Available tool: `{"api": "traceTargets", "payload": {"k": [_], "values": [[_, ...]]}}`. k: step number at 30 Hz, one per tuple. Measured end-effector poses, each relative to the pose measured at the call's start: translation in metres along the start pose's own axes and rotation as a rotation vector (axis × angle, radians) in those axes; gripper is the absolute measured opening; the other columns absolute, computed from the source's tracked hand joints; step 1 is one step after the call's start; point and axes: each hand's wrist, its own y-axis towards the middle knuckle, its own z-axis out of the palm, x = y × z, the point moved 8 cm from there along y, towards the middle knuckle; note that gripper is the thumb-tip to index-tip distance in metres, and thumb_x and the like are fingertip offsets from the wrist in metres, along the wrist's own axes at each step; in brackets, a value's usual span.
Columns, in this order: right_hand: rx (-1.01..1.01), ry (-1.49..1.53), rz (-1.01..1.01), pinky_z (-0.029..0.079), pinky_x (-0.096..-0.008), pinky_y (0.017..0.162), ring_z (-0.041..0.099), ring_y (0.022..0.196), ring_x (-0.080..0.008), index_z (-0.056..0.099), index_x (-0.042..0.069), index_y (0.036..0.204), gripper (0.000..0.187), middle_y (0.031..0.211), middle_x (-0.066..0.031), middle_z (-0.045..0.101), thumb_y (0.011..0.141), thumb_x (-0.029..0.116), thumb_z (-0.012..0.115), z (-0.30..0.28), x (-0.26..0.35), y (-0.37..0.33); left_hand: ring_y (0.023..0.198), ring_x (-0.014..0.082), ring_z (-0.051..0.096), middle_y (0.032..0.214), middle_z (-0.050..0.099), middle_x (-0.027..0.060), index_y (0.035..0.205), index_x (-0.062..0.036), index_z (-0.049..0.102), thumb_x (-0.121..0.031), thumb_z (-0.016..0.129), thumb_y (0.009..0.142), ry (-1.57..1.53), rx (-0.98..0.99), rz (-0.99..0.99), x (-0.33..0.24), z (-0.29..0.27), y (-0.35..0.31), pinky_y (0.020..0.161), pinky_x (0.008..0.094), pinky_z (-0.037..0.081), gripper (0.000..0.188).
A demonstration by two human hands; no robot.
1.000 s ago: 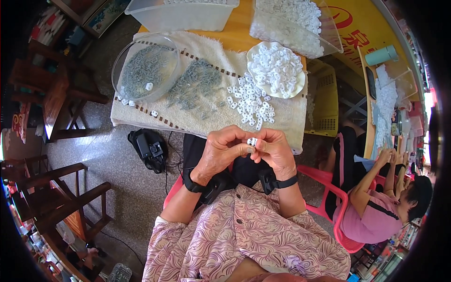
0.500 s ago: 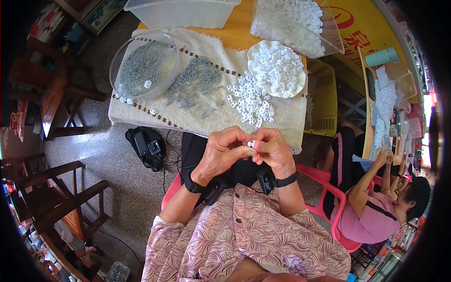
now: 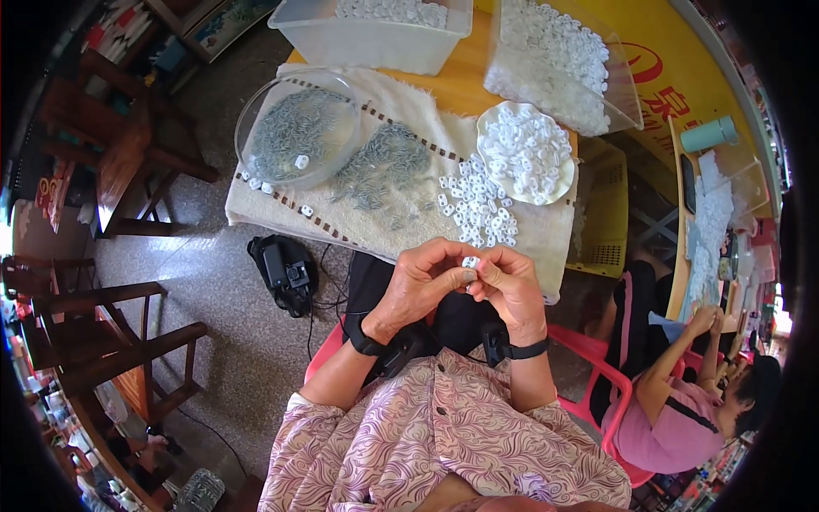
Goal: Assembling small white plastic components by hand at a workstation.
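Observation:
Fingertips of my left hand (image 3: 418,282) and my right hand (image 3: 514,288) meet over my lap, just off the table's near edge. Both are closed in a pinch around one small white two-holed plastic piece (image 3: 470,262). Whether a screw is also between the fingers is too small to tell. Beyond my hands lies a loose heap of the same white pieces (image 3: 485,220). More fill a scalloped white dish (image 3: 491,173) behind it. Grey screws (image 3: 386,166) are spread on the towel, and others lie in a round clear bowl (image 3: 241,136) with a white piece on top.
A cream towel (image 3: 281,192) with a brown checked stripe covers the near table. Two clear bins (image 3: 367,47) of white pieces stand at the back. A yellow crate (image 3: 607,213) is beside the table. At right another person (image 3: 665,427) sits at a bench; wooden chairs (image 3: 128,341) stand left.
The view has shifted, so the table and my hands appear lower and further right. My hands stay together on the white piece, which shows more fully between the fingertips.

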Motion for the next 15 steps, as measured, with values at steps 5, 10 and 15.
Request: {"api": "traceTargets", "payload": {"k": [5, 10, 15], "values": [[-0.126, -0.307, -0.171, 0.048, -0.0199, 0.052, 0.061, 0.061, -0.0096, 0.063, 0.001, 0.089, 0.011, 0.074, -0.0051, 0.064, 0.089, 0.011, 0.065, 0.0, 0.013, -0.003, 0.078, 0.0069, 0.061, 0.091, 0.066, 0.0036, 0.112, 0.0006, 0.061, -0.004, 0.06, 0.091, 0.049, 0.004, -0.11, 0.011, -0.005, 0.0, 0.072, 0.0214, 0.051, 0.022], [-0.15, -0.31, -0.177, 0.044, -0.0196, 0.049, 0.057, 0.056, -0.0078, 0.062, 0.002, 0.086, 0.008, 0.069, -0.0034, 0.062, 0.09, 0.009, 0.062, -0.001, 0.014, -0.004, 0.075, 0.0064, 0.06, 0.088, 0.065, 0.0027, 0.113, 0.0001, 0.061, -0.006, 0.061, 0.091, 0.026, -0.001, -0.096, 0.017, -0.001, 0.003, 0.068, 0.0209, 0.051, 0.023], [-0.189, -0.273, -0.135, 0.047, -0.0195, 0.053, 0.06, 0.061, -0.0076, 0.062, 0.002, 0.089, 0.013, 0.074, -0.0024, 0.063, 0.089, 0.014, 0.065, -0.008, 0.011, -0.006, 0.069, 0.0058, 0.059, 0.081, 0.063, 0.0009, 0.113, -0.0004, 0.062, -0.005, 0.061, 0.09, -0.033, -0.072, -0.135, 0.017, -0.007, 0.007, 0.063, 0.0205, 0.05, 0.024]]}}
